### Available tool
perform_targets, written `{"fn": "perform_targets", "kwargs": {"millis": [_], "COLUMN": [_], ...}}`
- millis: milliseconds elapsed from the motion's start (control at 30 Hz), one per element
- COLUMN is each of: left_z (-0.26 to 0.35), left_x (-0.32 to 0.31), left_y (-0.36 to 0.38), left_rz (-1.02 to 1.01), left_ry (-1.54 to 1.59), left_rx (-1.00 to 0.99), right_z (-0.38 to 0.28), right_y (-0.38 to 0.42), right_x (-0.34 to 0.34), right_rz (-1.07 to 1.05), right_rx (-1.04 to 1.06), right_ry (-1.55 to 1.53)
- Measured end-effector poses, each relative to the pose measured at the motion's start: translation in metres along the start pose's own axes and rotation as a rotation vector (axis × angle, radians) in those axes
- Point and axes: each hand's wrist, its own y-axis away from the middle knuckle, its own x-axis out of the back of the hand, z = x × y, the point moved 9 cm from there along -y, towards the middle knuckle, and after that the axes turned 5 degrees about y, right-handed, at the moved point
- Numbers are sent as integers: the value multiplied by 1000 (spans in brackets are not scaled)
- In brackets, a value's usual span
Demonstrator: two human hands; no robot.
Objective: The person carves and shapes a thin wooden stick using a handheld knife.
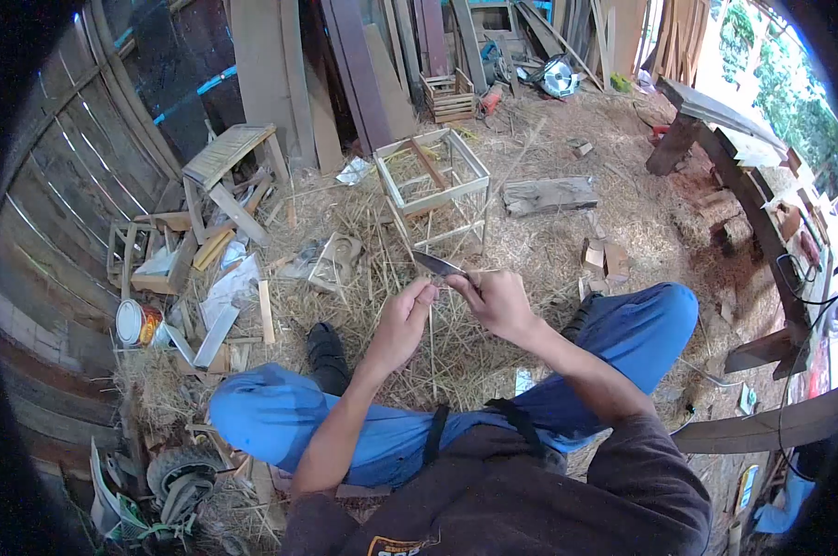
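Note:
My right hand (500, 304) is closed round the handle of a knife (437, 264), whose dark blade points up and to the left. Close beside it on the left, my left hand (403, 324) has its fingers curled together; what it pinches, if anything, is too small to make out. Both hands are held above the straw-covered floor (447, 347), between my knees. Beyond the hands stands a wooden frame (447, 196) with thin legs and an open top.
A small wooden stool (229, 153) and a white bucket (136, 322) are at the left. A plank (550, 195) and a wood block (606, 259) lie ahead on the right. A long workbench (762, 222) runs along the right side. Boards (354, 74) lean at the back.

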Motion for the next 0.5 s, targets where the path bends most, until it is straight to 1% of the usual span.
{"fn": "perform_targets", "kwargs": {"millis": [67, 100, 200, 233, 333, 367, 467, 500], "left_z": [-2, -1, 1, -3, -10, -5, 9, 12], "left_x": [2, 2, -4, -6, 1, 2, 1, 0], "left_y": [-1, 1, 4, 3, 6, 5, 5, 4], "left_rz": [15, 5, -31, -25, 15, 22, 12, 6], "left_ry": [52, 30, -6, 28, -3, -13, -60, -98], "left_rx": [-56, -18, 96, 28, 8, -51, -78, -69], "right_z": [9, 26, 51, 45, 35, 36, 49, 52], "right_y": [-8, -17, -17, -10, -8, -11, -21, -24], "right_x": [7, 15, 20, 13, 9, 13, 41, 52], "right_rz": [54, 28, -95, 7, -25, 32, 134, 114], "right_rx": [-60, -168, -358, -321, -233, -171, -309, -345], "right_ry": [-7, 178, 248, 58, 106, 135, 54, 65]}}
